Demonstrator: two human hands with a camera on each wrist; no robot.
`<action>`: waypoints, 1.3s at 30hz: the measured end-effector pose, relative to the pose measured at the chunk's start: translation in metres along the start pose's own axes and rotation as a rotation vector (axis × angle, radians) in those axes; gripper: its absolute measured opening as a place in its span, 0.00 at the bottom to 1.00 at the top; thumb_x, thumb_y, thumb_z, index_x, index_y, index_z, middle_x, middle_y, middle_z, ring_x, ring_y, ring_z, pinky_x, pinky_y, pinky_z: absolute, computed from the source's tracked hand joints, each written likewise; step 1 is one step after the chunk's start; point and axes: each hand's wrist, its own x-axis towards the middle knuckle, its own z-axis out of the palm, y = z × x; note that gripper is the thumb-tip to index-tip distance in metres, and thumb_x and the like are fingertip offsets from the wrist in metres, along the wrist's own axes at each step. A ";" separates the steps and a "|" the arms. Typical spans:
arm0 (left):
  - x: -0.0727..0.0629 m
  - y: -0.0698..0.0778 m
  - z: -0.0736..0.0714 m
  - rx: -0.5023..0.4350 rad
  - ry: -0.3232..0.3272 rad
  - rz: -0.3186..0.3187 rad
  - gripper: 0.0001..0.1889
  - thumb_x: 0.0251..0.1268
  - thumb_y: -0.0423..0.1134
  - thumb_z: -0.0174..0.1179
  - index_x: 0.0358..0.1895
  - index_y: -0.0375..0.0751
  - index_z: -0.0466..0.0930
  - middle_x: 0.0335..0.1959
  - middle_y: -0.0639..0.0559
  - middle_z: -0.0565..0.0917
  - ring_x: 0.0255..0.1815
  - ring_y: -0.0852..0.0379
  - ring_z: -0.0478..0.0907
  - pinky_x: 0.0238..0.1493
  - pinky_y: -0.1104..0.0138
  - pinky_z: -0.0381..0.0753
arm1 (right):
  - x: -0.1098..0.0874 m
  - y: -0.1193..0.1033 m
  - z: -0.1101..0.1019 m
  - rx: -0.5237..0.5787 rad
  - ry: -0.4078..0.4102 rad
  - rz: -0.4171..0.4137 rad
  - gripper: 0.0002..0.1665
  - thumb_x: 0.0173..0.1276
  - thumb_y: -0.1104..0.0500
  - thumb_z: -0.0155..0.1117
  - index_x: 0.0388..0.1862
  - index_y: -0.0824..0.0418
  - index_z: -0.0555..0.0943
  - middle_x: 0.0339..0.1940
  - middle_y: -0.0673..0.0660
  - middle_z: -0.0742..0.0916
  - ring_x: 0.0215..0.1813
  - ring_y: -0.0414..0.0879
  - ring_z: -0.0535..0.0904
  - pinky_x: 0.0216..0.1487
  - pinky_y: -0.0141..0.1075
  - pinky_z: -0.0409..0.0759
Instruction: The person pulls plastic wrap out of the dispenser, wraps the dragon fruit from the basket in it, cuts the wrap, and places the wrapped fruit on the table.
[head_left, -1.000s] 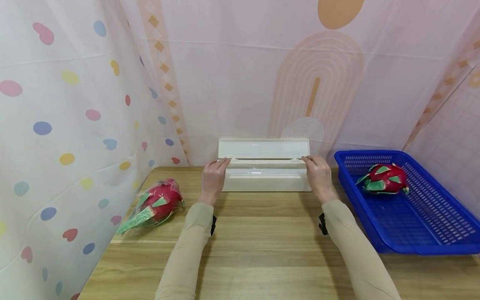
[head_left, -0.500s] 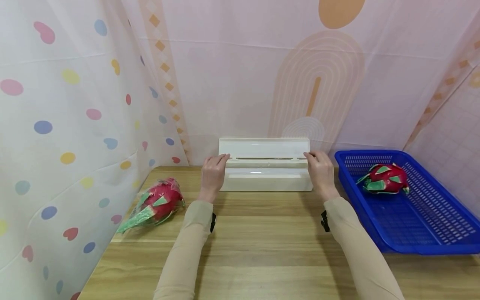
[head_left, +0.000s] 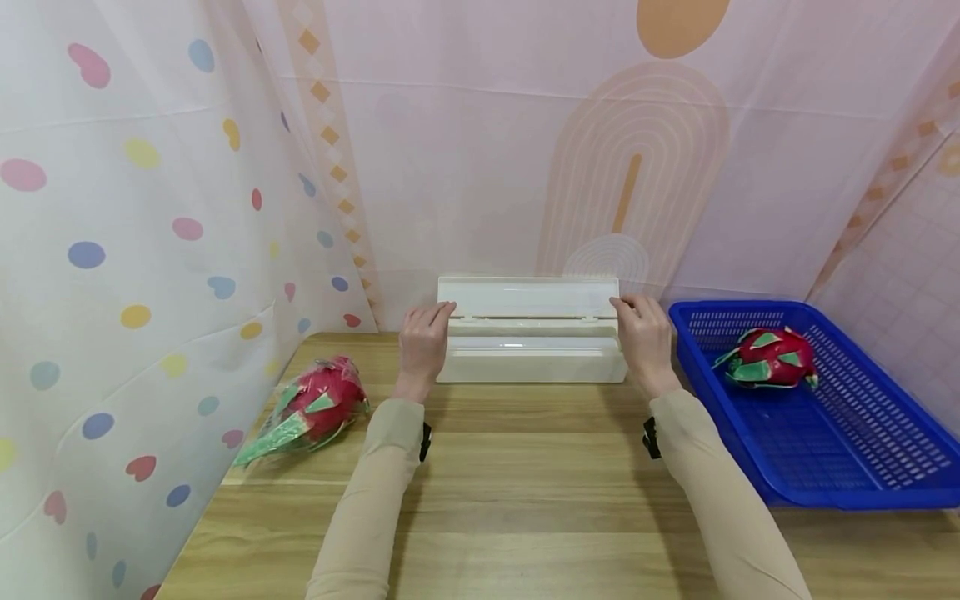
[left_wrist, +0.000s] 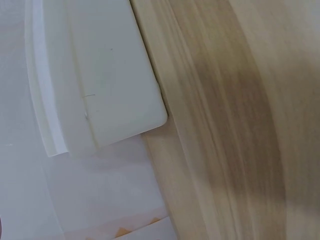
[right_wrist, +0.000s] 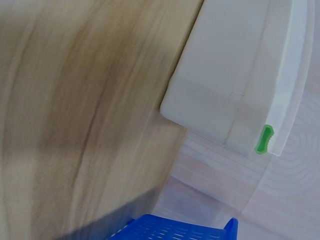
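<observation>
White box (head_left: pixel 531 370): on wooden tabletop (head_left: pixel 525 508), lid (head_left: pixel 525 297) raised, between left hand (head_left: pixel 423 343) and right hand (head_left: pixel 647 340). Hands apart, 1 at each end of box; cannot tell if pinching anything. Left of box: 1 wrapped dragon fruit (head_left: pixel 330 402). Right of box: 1 blue basket (head_left: pixel 855 498) with 1 red-green dragon fruit (head_left: pixel 780 354) inside.

Film-wrapped dragon fruit (head_left: pixel 330 402) left of left fingers (head_left: pixel 441 312); blue basket (head_left: pixel 840 454), bare dragon fruit (head_left: pixel 780 358) inside, right of right fingers (head_left: pixel 624 307); wooden table (head_left: pixel 525 492) below; patterned curtain (head_left: pixel 465 183) behind.
</observation>
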 end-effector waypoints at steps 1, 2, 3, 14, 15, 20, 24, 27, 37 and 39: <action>0.001 0.000 0.000 0.002 0.000 -0.002 0.07 0.58 0.24 0.61 0.37 0.34 0.85 0.35 0.42 0.88 0.32 0.47 0.84 0.39 0.58 0.82 | 0.001 0.000 -0.001 -0.002 0.001 0.001 0.07 0.59 0.74 0.63 0.34 0.68 0.85 0.31 0.64 0.84 0.33 0.58 0.80 0.35 0.46 0.80; 0.001 0.000 -0.001 0.002 0.000 -0.004 0.07 0.58 0.24 0.61 0.37 0.34 0.85 0.35 0.42 0.88 0.32 0.47 0.84 0.39 0.58 0.82 | 0.002 -0.001 -0.001 0.001 0.002 0.003 0.07 0.59 0.74 0.63 0.34 0.68 0.85 0.31 0.64 0.84 0.34 0.58 0.80 0.35 0.46 0.80; 0.002 0.000 -0.001 0.003 0.001 -0.006 0.07 0.58 0.24 0.61 0.37 0.34 0.85 0.35 0.42 0.88 0.32 0.47 0.84 0.39 0.58 0.82 | 0.003 -0.001 -0.002 0.002 0.001 0.006 0.07 0.58 0.74 0.63 0.34 0.68 0.85 0.31 0.64 0.84 0.34 0.58 0.80 0.35 0.46 0.80; 0.011 0.002 -0.007 -0.005 0.016 -0.008 0.07 0.59 0.25 0.60 0.38 0.33 0.84 0.36 0.41 0.88 0.33 0.46 0.85 0.41 0.57 0.82 | 0.013 -0.003 -0.005 0.017 0.040 0.035 0.08 0.59 0.75 0.62 0.34 0.68 0.85 0.32 0.63 0.84 0.36 0.58 0.80 0.38 0.46 0.80; 0.011 0.002 -0.007 -0.004 0.020 -0.009 0.07 0.59 0.25 0.60 0.38 0.33 0.84 0.36 0.41 0.88 0.33 0.46 0.85 0.41 0.57 0.82 | 0.014 -0.003 -0.005 0.019 0.055 0.037 0.08 0.58 0.76 0.62 0.33 0.68 0.85 0.32 0.63 0.84 0.36 0.58 0.80 0.38 0.45 0.80; 0.015 0.001 -0.008 -0.001 0.048 -0.012 0.06 0.59 0.24 0.60 0.38 0.33 0.84 0.35 0.41 0.88 0.31 0.46 0.84 0.40 0.56 0.82 | 0.018 -0.002 -0.004 0.019 0.098 0.050 0.08 0.57 0.76 0.62 0.31 0.68 0.85 0.30 0.64 0.84 0.34 0.58 0.80 0.36 0.46 0.80; 0.018 0.000 -0.009 -0.001 0.055 -0.020 0.06 0.61 0.25 0.59 0.37 0.33 0.84 0.35 0.41 0.88 0.31 0.46 0.84 0.41 0.55 0.82 | 0.021 -0.002 -0.006 0.007 0.103 0.049 0.07 0.58 0.75 0.61 0.32 0.69 0.85 0.30 0.64 0.84 0.33 0.58 0.79 0.36 0.46 0.80; 0.020 0.000 -0.010 -0.006 0.058 -0.030 0.06 0.61 0.25 0.59 0.38 0.33 0.84 0.35 0.41 0.88 0.31 0.46 0.84 0.41 0.55 0.82 | 0.024 -0.002 -0.008 0.000 0.113 0.047 0.07 0.58 0.75 0.62 0.32 0.69 0.85 0.30 0.64 0.84 0.32 0.58 0.79 0.35 0.46 0.79; 0.026 -0.002 -0.013 -0.018 0.086 -0.032 0.07 0.61 0.25 0.58 0.38 0.33 0.85 0.35 0.41 0.88 0.32 0.46 0.84 0.40 0.55 0.82 | 0.030 -0.001 -0.013 0.001 0.076 0.059 0.06 0.61 0.73 0.60 0.33 0.71 0.84 0.31 0.66 0.84 0.34 0.59 0.79 0.36 0.48 0.80; 0.027 -0.002 -0.014 -0.020 0.092 -0.034 0.07 0.62 0.25 0.58 0.37 0.33 0.85 0.35 0.41 0.88 0.32 0.46 0.84 0.40 0.55 0.82 | 0.032 -0.002 -0.014 0.006 0.070 0.061 0.06 0.61 0.73 0.60 0.34 0.71 0.84 0.32 0.66 0.84 0.35 0.60 0.79 0.37 0.48 0.80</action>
